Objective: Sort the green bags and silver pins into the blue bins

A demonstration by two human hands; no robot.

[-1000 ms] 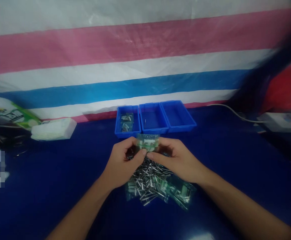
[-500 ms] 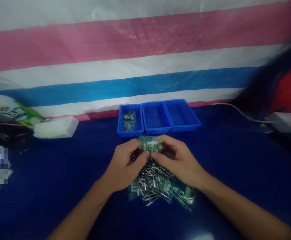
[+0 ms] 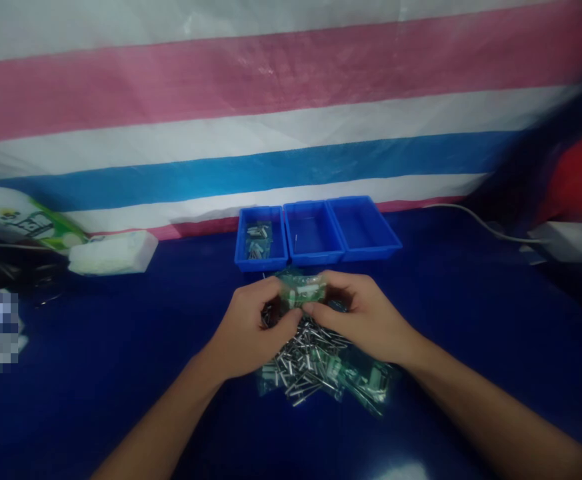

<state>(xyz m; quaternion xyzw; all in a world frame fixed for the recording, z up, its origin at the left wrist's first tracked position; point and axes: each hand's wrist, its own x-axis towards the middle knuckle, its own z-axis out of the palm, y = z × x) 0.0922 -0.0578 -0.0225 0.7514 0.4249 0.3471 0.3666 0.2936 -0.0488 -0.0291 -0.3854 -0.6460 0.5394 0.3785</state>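
Observation:
Between my two hands is a small clear plastic bag (image 3: 305,289) with a greenish tint and pale pieces inside. My left hand (image 3: 253,323) pinches its left side, and my right hand (image 3: 365,317) pinches its right side, the thumbs close together at the lower edge. Below the hands lies a heap of shiny metal pins that look like rivets (image 3: 305,363), partly covered by my fingers. More filled plastic bags (image 3: 368,383) lie at the heap's right side. What exactly the held bag contains is blurred.
Three blue trays stand behind the hands: the left tray (image 3: 261,265) holds small bags of parts, the middle tray (image 3: 315,257) a single pin, then the right tray (image 3: 365,230). At left are a white packet (image 3: 113,253) and a bottle (image 3: 21,217); a cable (image 3: 485,223) runs at right.
Both hands keep hold of the plastic bag, which has tilted and crumpled a little between the fingers. The trays and the heap are unchanged.

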